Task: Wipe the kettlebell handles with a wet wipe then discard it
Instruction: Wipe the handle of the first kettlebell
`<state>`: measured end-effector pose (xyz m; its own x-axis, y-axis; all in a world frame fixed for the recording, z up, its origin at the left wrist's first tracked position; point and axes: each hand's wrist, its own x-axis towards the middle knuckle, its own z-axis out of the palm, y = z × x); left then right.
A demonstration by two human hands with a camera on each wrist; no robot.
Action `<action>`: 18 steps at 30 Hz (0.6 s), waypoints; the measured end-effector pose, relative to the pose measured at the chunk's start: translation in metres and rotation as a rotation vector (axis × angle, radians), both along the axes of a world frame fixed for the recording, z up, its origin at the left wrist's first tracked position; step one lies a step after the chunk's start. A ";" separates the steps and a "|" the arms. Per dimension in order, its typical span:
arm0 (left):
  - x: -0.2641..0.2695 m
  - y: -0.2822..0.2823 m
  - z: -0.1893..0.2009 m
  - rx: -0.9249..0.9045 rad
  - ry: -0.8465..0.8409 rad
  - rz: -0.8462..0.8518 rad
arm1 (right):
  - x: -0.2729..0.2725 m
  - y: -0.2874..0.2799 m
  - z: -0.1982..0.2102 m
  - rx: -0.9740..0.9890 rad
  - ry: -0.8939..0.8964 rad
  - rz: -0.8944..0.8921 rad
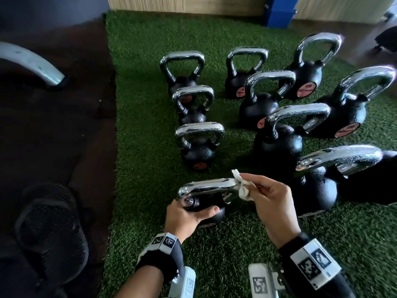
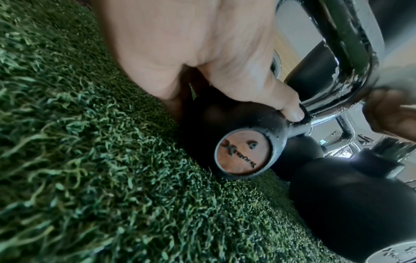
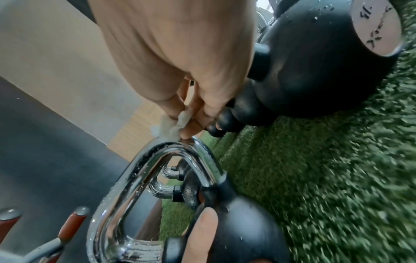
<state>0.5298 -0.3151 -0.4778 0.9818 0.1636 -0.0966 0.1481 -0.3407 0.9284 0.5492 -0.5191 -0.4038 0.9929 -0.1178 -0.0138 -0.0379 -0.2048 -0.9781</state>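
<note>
Your left hand point(image 1: 189, 216) grips the near kettlebell point(image 1: 209, 214) on the turf point(image 1: 139, 147); your right hand point(image 1: 270, 203) pinches the wet wipe point(image 1: 242, 186) against its handle's right corner. Far handles show droplets; discarding remains.

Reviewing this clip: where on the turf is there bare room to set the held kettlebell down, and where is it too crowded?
Bare turf runs along the left edge, between the dark floor mat and the left column of kettlebells. Another lane lies between that column and the right cluster. The right cluster is crowded.
</note>
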 end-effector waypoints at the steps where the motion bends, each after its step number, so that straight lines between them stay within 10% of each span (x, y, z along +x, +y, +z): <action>1: 0.000 0.000 0.000 -0.003 0.014 -0.003 | -0.001 0.001 -0.005 0.045 0.002 -0.013; 11: -0.001 -0.003 0.001 -0.237 0.125 0.083 | -0.007 0.014 -0.041 0.468 0.190 -0.117; 18: -0.004 0.010 0.021 -0.016 0.303 -0.037 | -0.009 0.007 -0.039 0.277 0.248 -0.070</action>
<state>0.5258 -0.3055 -0.4572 0.9132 0.1244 -0.3881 0.4068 -0.3366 0.8492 0.5407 -0.5123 -0.4423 0.9453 -0.1431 -0.2932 -0.2846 0.0780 -0.9555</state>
